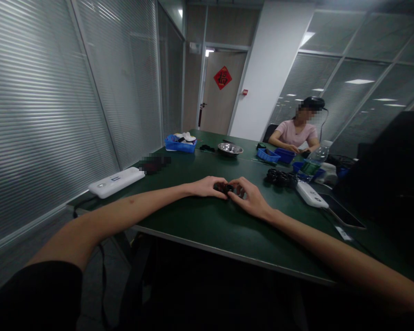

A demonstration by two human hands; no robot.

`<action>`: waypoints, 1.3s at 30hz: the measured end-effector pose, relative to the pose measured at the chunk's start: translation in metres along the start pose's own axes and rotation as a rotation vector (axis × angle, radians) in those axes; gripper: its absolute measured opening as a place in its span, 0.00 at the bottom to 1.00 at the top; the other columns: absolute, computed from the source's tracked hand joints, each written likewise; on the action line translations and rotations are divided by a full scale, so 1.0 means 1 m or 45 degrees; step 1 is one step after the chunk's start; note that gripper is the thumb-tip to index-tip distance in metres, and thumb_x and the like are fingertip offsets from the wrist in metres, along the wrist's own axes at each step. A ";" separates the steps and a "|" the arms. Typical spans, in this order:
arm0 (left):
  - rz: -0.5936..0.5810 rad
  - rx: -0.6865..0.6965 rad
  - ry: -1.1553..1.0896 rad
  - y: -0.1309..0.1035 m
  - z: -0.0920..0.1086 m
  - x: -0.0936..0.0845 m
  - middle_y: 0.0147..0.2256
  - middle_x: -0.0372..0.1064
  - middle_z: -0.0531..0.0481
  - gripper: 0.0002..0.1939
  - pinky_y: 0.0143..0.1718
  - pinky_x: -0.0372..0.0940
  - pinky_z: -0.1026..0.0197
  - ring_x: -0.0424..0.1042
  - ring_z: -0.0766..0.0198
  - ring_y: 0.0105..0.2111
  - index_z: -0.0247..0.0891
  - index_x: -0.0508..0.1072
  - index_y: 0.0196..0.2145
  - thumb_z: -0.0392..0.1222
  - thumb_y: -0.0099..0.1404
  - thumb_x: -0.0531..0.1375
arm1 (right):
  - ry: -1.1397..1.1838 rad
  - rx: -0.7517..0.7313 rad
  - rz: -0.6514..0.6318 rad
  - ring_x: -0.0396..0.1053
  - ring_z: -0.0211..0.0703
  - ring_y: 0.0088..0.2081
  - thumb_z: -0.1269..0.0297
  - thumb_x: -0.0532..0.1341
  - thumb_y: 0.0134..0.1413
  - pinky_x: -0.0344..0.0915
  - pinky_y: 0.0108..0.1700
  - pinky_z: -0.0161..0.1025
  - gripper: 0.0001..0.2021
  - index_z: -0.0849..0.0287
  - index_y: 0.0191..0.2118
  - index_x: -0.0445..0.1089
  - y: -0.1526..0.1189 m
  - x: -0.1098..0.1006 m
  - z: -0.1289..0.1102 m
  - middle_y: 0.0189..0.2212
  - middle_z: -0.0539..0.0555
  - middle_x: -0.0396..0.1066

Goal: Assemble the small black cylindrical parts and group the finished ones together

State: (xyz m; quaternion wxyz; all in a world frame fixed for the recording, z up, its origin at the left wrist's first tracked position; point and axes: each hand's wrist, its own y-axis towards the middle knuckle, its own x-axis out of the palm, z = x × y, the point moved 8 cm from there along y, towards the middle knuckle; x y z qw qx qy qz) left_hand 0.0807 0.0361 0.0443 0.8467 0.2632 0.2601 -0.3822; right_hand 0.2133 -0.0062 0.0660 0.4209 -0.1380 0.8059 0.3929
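Between my two hands, just above or on the green table [189,216], is a small dark part [222,187] with a round black end. My left hand [209,187] is closed around its left side, thumb in front and fingers behind. At the round end, the curled fingers and thumb of my right hand [248,197] pinch the part from the right. My fingers cover much of it, so its exact kind cannot be made out. Beyond my right hand lies a cluster of black round parts [279,177].
A steel bowl [230,149] stands beyond my hands. Blue baskets [181,145] sit at the far left and right. White power banks [117,182] lie at both sides, with a phone [343,211] and bottle [313,161] at right. Another person [298,133] sits across the table.
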 end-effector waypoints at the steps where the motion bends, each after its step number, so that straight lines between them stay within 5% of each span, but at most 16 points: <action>1: 0.000 0.000 0.006 0.000 0.000 0.000 0.42 0.72 0.47 0.22 0.46 0.63 0.59 0.71 0.59 0.43 0.35 0.74 0.50 0.50 0.63 0.69 | -0.001 -0.005 -0.004 0.69 0.45 0.36 0.55 0.61 0.67 0.68 0.38 0.42 0.13 0.54 0.52 0.70 0.000 0.000 -0.001 0.41 0.55 0.70; 39: 0.015 0.031 -0.007 0.001 0.007 -0.001 0.39 0.69 0.51 0.20 0.44 0.61 0.61 0.69 0.60 0.42 0.34 0.73 0.47 0.50 0.64 0.67 | 0.053 -0.118 -0.061 0.69 0.50 0.47 0.60 0.58 0.69 0.70 0.47 0.45 0.15 0.51 0.58 0.70 -0.002 -0.004 -0.017 0.49 0.58 0.65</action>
